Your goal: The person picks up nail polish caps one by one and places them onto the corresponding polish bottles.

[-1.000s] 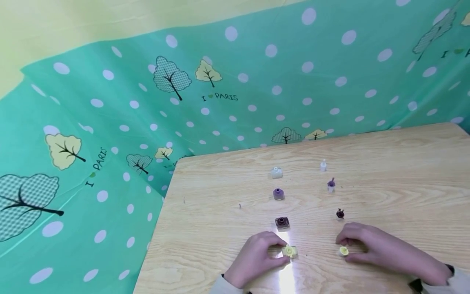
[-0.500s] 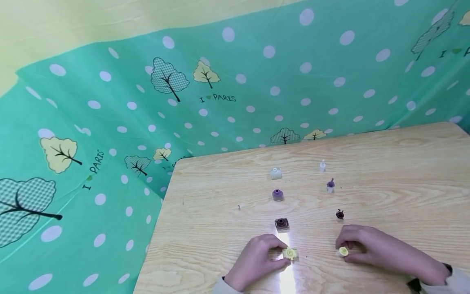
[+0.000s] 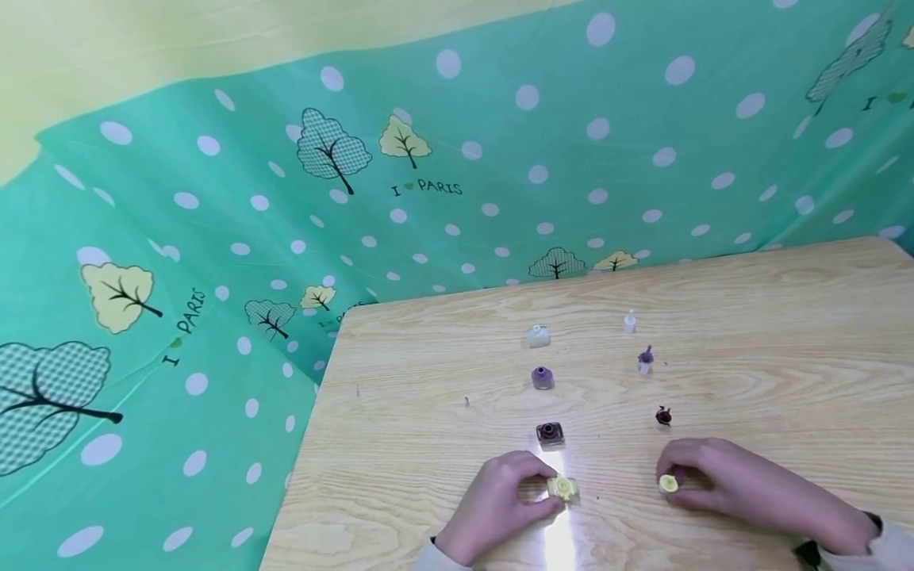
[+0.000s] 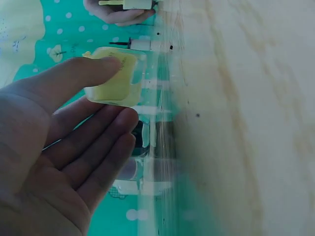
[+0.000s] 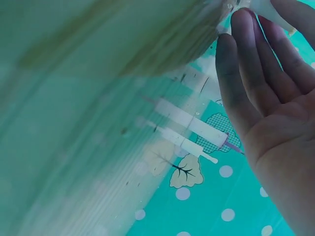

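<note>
Counter (image 3: 400, 444), well in from its far edge: left hand (image 3: 500, 501) pinching yellow bottle (image 4: 115, 87), right hand (image 3: 721, 480) pinching cap (image 4: 138, 4), brush (image 4: 110, 2) up, presumably to keep it clean.

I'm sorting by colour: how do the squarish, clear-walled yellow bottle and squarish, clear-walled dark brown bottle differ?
The yellow bottle is pale; the dark brown bottle is nearly black. The left hand holds the yellow bottle; no hand touches the dark brown bottle. Both are uncapped.
</note>
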The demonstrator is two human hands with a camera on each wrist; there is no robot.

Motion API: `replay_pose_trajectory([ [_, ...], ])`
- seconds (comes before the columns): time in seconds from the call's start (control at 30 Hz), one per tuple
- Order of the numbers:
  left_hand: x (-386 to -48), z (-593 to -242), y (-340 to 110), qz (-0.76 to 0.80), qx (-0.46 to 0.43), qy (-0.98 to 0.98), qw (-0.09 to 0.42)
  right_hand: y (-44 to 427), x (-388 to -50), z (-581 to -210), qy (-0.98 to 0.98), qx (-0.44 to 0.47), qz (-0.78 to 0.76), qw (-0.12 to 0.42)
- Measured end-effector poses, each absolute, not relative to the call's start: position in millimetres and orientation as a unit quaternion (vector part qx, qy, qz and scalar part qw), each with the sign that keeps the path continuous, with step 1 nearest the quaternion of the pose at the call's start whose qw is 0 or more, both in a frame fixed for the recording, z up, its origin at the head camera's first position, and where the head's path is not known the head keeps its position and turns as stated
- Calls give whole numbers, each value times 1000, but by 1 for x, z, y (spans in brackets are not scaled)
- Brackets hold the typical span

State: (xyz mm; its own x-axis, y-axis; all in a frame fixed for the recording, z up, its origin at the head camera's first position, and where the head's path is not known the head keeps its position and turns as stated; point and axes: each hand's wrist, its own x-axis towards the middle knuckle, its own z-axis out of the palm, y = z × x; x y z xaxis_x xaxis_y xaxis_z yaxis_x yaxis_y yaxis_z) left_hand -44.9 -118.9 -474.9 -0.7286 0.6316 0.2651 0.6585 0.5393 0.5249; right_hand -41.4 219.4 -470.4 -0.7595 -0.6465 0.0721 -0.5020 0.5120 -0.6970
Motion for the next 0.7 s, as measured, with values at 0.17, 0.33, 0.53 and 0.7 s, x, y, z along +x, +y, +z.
replay_pose_trajectory([
  [0.17, -44, -472, -119, -314, -371, -873, 34, 220, -39, -469, 864, -340, -365, 71],
  [0.33, -44, -469, -120, -325, -369, -870, 33, 222, -41, -470, 859, -361, -362, 16],
  [0.53, -44, -465, -120, -351, -368, -860, 38, 224, -43, -464, 863, -357, -359, -9],
  [0.7, -45, -462, -121, -362, -376, -851, 57, 222, -42, -454, 874, -336, -349, -19],
])
